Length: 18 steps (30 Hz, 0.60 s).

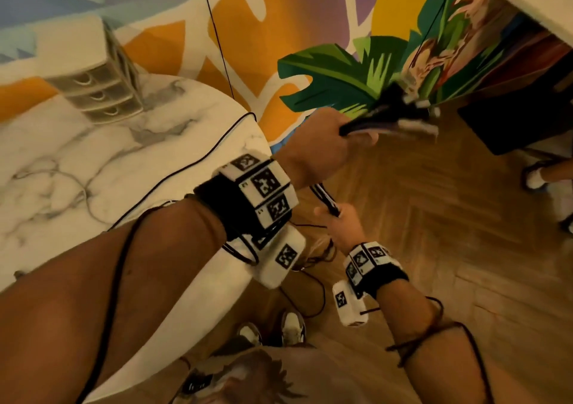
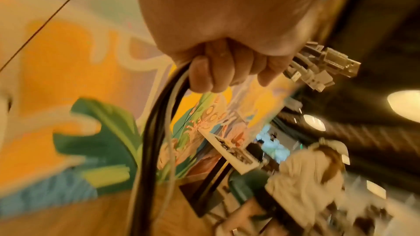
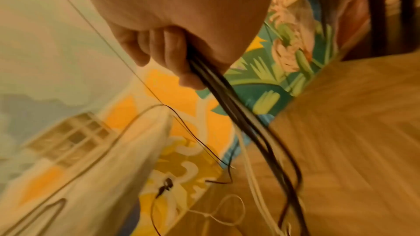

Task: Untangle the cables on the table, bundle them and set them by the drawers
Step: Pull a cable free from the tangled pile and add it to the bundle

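Note:
My left hand (image 1: 322, 146) is raised beyond the table edge and grips a bundle of black and white cables (image 1: 381, 121). Their plug ends (image 2: 318, 67) fan out past my fist (image 2: 227, 67). Below it the bundle (image 2: 156, 132) hangs down to my right hand (image 1: 336, 220), which grips the same cables (image 3: 227, 100) lower down. Under that hand (image 3: 172, 56) the loose lengths trail toward the wooden floor, ending in a white loop (image 3: 227, 211). The small white drawers (image 1: 96, 93) stand at the back of the marble table (image 1: 139, 155).
A thin grey cable (image 1: 71, 183) lies on the marble, and a thin black wire (image 1: 186, 168) crosses the table toward my left arm. A dark cabinet (image 1: 511, 118) and another person's shoe (image 1: 536, 177) are at the right. My shoes (image 1: 291, 326) are below.

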Motion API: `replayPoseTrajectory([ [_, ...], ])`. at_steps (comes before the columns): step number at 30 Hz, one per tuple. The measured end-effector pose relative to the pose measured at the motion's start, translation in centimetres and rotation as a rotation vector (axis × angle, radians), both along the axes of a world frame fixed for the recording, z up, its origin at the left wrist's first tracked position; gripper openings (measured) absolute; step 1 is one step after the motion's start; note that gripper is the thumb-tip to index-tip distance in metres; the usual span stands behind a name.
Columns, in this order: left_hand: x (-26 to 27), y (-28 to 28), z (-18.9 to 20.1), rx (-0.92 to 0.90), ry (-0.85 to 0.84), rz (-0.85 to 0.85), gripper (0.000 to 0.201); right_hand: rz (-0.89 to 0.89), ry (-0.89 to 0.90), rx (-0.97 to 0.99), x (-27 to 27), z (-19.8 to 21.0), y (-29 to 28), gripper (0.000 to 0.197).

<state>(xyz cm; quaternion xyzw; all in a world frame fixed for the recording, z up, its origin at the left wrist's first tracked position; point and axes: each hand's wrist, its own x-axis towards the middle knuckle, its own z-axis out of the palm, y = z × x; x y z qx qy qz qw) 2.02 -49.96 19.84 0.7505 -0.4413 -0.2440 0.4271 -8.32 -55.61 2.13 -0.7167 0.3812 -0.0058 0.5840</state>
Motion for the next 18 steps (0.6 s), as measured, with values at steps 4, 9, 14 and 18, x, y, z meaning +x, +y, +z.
replayPoseTrajectory([
  [4, 0.3, 1.2, 3.1, 0.1, -0.552, -0.149, 0.032, -0.047, 0.186, -0.043, 0.1, -3.7, -0.6, 0.04],
  [9, 1.3, 2.8, 4.6, -0.126, -0.915, -0.183, 0.038, -0.198, 0.397, 0.052, -0.9, -7.2, -1.9, 0.025],
  [14, 0.9, 3.2, 2.9, -0.166, -0.99, -0.148, 0.048, -0.263, 0.345, 0.018, 0.6, -6.3, -2.7, 0.039],
  [18, 0.8, 3.1, -0.7, 0.063, -0.895, -0.112, 0.04, -0.254, 0.121, 0.089, 0.6, -3.9, -2.6, 0.026],
])
